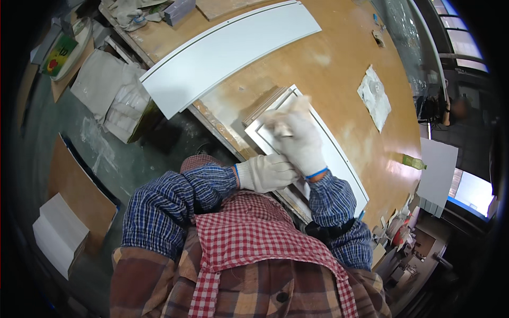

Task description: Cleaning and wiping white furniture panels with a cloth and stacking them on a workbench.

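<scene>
A white panel with a dark groove line [335, 151] lies on a stack of boards [265, 105] at the near edge of the wooden table. My right hand [303, 144], in a white knitted glove with a blue cuff edge, is over the panel's upper part. Motion smears its fingers, and whatever may be in them is unclear. Close to my right wrist, my left hand [266, 173], also gloved in white, is at the panel's near side. Its fingers are curled closed, and what they hold, if anything, is hidden.
A long curved white panel [228, 50] lies across the table [339, 47] further off. A crumpled white sheet [374, 98] and a green bottle [413, 161] are to the right. Left on the floor stand a covered box [114, 95] and a white block [61, 233].
</scene>
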Motion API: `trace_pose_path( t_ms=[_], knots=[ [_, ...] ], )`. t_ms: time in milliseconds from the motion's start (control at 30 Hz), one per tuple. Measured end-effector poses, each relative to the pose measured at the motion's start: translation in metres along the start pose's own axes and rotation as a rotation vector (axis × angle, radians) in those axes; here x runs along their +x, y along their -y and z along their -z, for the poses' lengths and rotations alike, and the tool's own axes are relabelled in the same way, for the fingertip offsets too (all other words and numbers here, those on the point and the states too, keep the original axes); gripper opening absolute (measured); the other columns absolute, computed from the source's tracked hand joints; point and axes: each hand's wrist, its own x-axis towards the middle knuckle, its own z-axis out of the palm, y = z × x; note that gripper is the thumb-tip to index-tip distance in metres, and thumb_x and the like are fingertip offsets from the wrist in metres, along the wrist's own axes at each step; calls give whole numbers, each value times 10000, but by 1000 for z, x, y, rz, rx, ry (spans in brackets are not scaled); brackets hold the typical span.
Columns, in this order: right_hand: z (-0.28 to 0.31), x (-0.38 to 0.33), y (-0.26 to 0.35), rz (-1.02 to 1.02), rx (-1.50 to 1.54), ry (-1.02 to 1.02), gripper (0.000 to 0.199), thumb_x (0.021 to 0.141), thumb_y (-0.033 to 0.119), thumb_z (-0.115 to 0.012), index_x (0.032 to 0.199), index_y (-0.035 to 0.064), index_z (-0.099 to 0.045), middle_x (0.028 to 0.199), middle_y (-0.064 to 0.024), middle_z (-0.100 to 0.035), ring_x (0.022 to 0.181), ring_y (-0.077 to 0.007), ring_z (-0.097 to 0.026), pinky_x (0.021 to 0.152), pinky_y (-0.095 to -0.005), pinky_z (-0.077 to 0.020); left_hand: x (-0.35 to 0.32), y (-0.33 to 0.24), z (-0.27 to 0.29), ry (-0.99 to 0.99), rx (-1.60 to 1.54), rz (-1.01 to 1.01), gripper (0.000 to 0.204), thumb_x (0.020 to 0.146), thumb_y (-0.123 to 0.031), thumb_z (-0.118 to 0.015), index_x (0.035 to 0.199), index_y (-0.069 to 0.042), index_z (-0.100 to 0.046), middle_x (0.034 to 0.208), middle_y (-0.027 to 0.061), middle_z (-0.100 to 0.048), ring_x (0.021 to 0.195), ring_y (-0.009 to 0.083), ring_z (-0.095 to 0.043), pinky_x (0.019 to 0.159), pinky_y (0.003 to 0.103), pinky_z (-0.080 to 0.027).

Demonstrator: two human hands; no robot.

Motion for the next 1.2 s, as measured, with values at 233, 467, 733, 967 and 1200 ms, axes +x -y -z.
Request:
trace_pose_path(
  t_ms=[233,467,733,967,1200],
  knots=[
    [-6,-17,-19,-157,-21,-280,228,756,9,-723,950,128,-711,908,-80,-702,930,-291,-657,824,-390,-532,6,-1,4,-87,33,-57,388,815,-207,-679,1157,-22,-679,1190,95,-657,1143,238,-617,1035,386,-500],
    [9,11,-13,-310,162,-184,255,806,77,-738,1046,162,-727,1024,-97,-717,982,-311,-687,851,-414,-548,9,-4,15,-48,189,-96,364,827,-201,-630,1164,-78,-698,1203,77,-660,1173,225,-611,1044,389,-487],
    [19,24,-7,-308,8,-148,300,797,27,-694,1068,150,-736,996,-124,-727,924,-327,-712,818,-411,-571,9,-2,9,-94,127,-120,412,803,-243,-664,1160,-38,-666,1195,86,-646,1155,233,-596,1060,372,-457],
    [-9,-17,8,-84,30,-57,255,790,47,-714,1017,163,-722,975,-107,-692,965,-316,-682,868,-400,-550,-5,-1,-5,90,-166,108,391,825,-207,-671,1183,-51,-670,1222,98,-655,1190,250,-600,1062,387,-473],
    [-8,-94,-70,-744,33,-659,261,944,184,-698,1191,103,-717,1062,-131,-718,1033,-290,-682,898,-396,-528,-10,-9,89,-68,54,-35,369,764,-133,-743,1110,-19,-687,1176,118,-664,1136,295,-632,1018,415,-525]
  ],
)
